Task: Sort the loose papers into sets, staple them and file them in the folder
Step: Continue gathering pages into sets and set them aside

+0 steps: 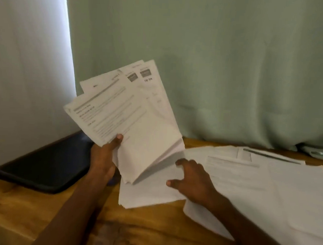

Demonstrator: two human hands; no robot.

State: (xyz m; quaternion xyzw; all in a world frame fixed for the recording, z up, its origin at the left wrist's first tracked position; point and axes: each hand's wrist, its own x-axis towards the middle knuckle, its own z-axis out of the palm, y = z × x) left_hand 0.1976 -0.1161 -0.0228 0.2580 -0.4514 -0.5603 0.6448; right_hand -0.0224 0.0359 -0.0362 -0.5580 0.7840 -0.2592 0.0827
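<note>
Hands at work: left hand pinches a fanned sheaf of printed papers at 10 o'clock; right hand, fingers spread, presses loose sheets on the bench. Sorting looks early. No stapler seen; black folder at 9 o'clock lies shut.

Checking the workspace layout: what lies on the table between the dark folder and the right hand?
In the head view, the left hand holding a fanned stack of papers.
</note>
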